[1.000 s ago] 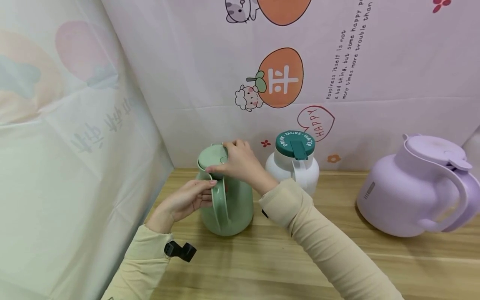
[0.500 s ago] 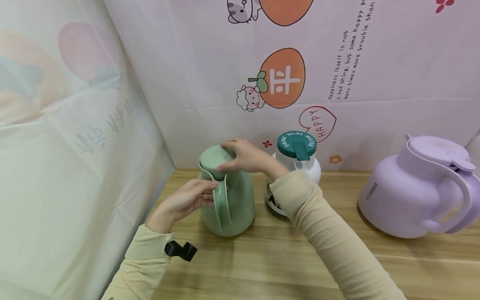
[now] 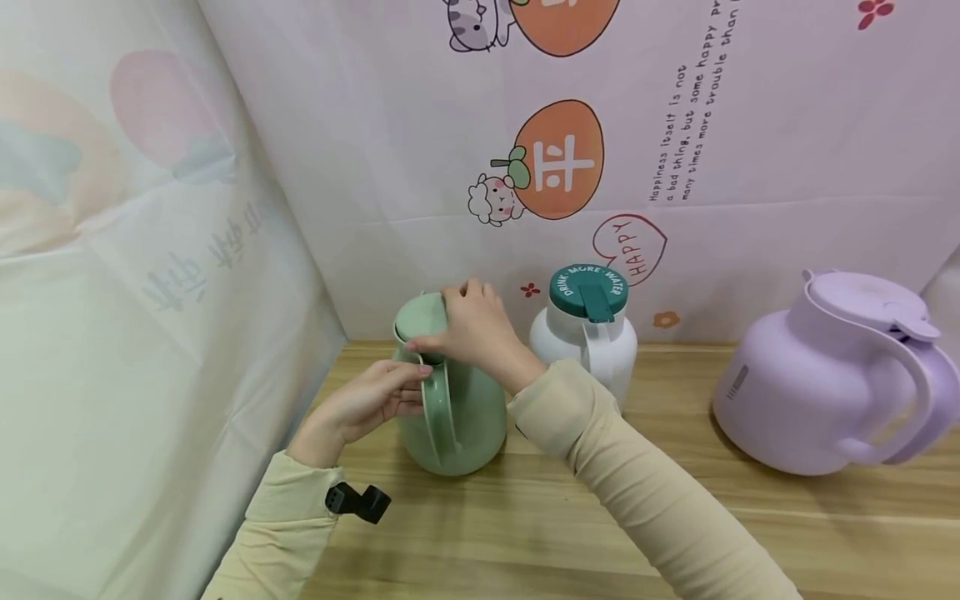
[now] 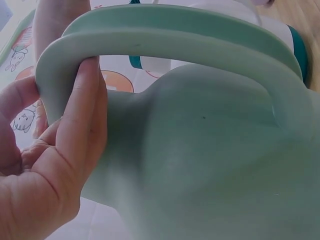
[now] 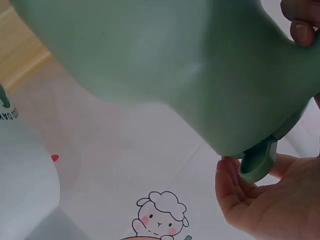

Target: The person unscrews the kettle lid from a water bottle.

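Note:
A pale green thermos jug (image 3: pixel 476 425) stands upright on the wooden table, its handle facing me. My left hand (image 3: pixel 371 400) holds the upper part of the handle (image 4: pixel 165 42), thumb on one side and fingers on the other. From above and the right, my right hand (image 3: pixel 480 329) grips the round green lid (image 3: pixel 418 317), covering its right part. The right wrist view shows my right fingers (image 5: pixel 232 187) against the lid's edge beside a small protruding tab (image 5: pixel 260 160). The lid sits in the jug's mouth.
A white jug (image 3: pixel 555 342) with a dark green lid (image 3: pixel 588 290) stands close on the right, partly behind my right forearm. Farther right is a large lilac jug (image 3: pixel 810 392). Printed cloth (image 3: pixel 405 125) hangs behind and to the left of the wooden table (image 3: pixel 450 542).
My right hand shifted right on the lid, then came back left and now covers more of it. My left hand keeps its hold on the handle. The jug stays in place.

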Demonstrator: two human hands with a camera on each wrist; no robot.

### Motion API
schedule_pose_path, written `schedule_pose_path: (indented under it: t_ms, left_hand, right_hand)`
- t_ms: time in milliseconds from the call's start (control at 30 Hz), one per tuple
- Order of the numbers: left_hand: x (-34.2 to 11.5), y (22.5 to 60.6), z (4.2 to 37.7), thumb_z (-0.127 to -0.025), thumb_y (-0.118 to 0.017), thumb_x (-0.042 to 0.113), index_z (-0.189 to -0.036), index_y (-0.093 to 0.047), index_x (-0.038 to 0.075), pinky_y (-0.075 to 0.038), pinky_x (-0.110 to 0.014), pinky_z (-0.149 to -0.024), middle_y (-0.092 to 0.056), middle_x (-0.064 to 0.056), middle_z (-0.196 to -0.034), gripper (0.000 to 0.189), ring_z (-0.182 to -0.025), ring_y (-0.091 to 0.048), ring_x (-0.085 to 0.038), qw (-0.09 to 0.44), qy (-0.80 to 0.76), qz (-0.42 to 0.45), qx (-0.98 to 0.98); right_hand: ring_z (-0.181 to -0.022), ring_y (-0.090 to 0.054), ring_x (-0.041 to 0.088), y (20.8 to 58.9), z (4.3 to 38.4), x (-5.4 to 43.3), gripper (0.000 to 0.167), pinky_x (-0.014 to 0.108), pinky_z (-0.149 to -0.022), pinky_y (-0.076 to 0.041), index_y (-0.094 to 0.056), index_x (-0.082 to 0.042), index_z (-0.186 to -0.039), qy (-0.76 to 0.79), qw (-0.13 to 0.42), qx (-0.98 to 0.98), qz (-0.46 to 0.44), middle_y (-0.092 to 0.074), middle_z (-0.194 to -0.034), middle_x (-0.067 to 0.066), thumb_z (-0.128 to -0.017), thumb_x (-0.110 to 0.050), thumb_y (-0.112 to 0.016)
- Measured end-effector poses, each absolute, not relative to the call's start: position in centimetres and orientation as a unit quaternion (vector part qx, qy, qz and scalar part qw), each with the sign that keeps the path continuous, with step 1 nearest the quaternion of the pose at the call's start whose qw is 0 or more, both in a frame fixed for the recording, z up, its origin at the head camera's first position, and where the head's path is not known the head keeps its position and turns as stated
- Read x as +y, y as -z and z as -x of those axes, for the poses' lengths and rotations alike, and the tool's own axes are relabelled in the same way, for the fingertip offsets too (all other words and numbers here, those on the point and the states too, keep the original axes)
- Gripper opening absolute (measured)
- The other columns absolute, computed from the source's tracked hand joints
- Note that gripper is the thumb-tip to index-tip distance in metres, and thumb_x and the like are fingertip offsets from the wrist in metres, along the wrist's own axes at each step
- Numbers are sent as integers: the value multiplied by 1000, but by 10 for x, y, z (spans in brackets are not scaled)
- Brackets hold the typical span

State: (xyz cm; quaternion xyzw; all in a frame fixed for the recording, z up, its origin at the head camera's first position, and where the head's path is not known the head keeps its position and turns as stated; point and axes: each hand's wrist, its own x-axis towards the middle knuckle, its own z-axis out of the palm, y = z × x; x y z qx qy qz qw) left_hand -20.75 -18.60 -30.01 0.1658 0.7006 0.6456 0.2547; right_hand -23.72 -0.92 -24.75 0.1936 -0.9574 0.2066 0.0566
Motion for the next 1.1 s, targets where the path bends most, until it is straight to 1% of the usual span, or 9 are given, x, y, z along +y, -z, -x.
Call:
schedule_pose_path:
  t_ms: [133,367,600,700,800,900,967,1033,1100]
  left_hand:
    - [-188,301,208,-102,-42,21,-120,-55,-6,-55,-22,-86,-69,8,-100,36,-94,-67,-5,254,-645,-176,699]
    - [-188,300,208,-102,-41,20,-103,-62,10,-55,-21,-84,-70,10,-94,23,-90,-66,-3,257,-647,-178,696]
    - [-187,300,208,-102,-39,19,-99,-63,14,-55,-22,-83,-70,10,-92,25,-87,-66,-3,260,-644,-185,696]
    - [-188,301,209,-102,-39,18,-99,-63,14,-55,-22,-82,-70,10,-92,25,-87,-66,-3,260,-645,-185,694]
    - [-189,302,208,-101,-39,18,-100,-62,12,-56,-22,-82,-70,9,-93,25,-87,-66,-4,260,-647,-184,693]
    - [-190,302,208,-101,-39,18,-102,-62,11,-56,-22,-83,-70,9,-94,24,-88,-66,-4,259,-648,-185,692]
    - [-190,302,208,-101,-39,19,-102,-61,11,-55,-22,-83,-69,9,-94,24,-88,-66,-4,257,-649,-183,692]
    - [-189,302,208,-102,-40,19,-102,-62,11,-55,-22,-84,-69,9,-95,24,-88,-66,-4,257,-651,-181,691]
    - [-189,302,208,-102,-39,19,-101,-63,13,-55,-22,-83,-69,9,-95,24,-88,-66,-4,257,-651,-179,691]
  right_hand:
    - [-113,-46,30,247,237,-10,82,40,-100,-43,-51,-3,-134,-203,56,-958,-196,-50,-127,19,-78,-60,-69]
    - [-126,-41,32,243,246,-4,78,44,-106,-41,-44,-6,-142,-221,4,-947,-234,-43,-140,17,-83,-51,-68]
    - [-136,-32,33,247,259,9,69,50,-110,-36,-39,-9,-145,-271,-36,-912,-304,-34,-150,17,-87,-35,-66]
    - [-139,-29,35,250,257,9,66,53,-113,-30,-42,-10,-144,-280,-11,-911,-302,-31,-152,18,-86,-34,-64]
    - [-137,-32,37,253,247,0,69,54,-115,-26,-46,-9,-140,-263,41,-927,-263,-35,-149,20,-86,-46,-63]
    - [-127,-41,35,256,237,-10,78,50,-112,-30,-49,-6,-136,-230,81,-946,-215,-45,-137,20,-82,-61,-63]
    - [-122,-44,33,257,233,-14,82,48,-109,-34,-50,-6,-135,-201,95,-956,-194,-50,-131,18,-79,-66,-63]
    - [-120,-46,33,257,233,-16,83,47,-107,-36,-51,-6,-134,-186,102,-960,-181,-51,-128,17,-78,-67,-63]
    - [-122,-45,33,256,234,-15,82,46,-107,-37,-51,-6,-134,-182,100,-961,-181,-51,-130,17,-79,-66,-64]
